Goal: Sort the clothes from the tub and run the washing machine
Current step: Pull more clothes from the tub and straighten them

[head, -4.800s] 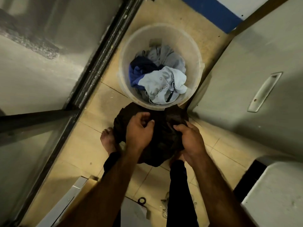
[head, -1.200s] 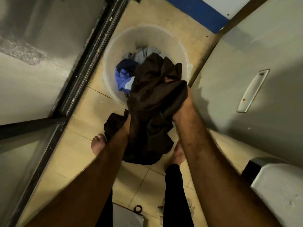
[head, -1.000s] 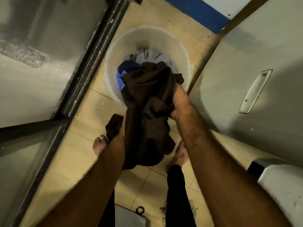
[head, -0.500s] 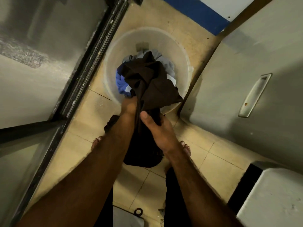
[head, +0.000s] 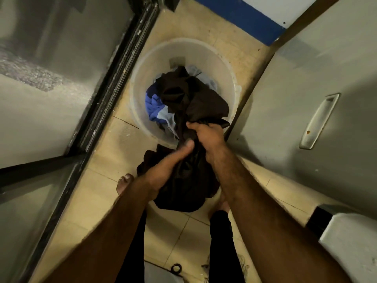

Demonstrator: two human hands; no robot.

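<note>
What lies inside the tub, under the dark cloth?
In the tub a blue garment and a pale grey garment show at the edges. The dark cloth covers the rest of the pile, and the tub's bottom cannot be seen.

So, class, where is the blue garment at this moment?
In the head view, the blue garment lies inside the round tub on the floor, against its left wall, just left of the dark brown garment.
</note>
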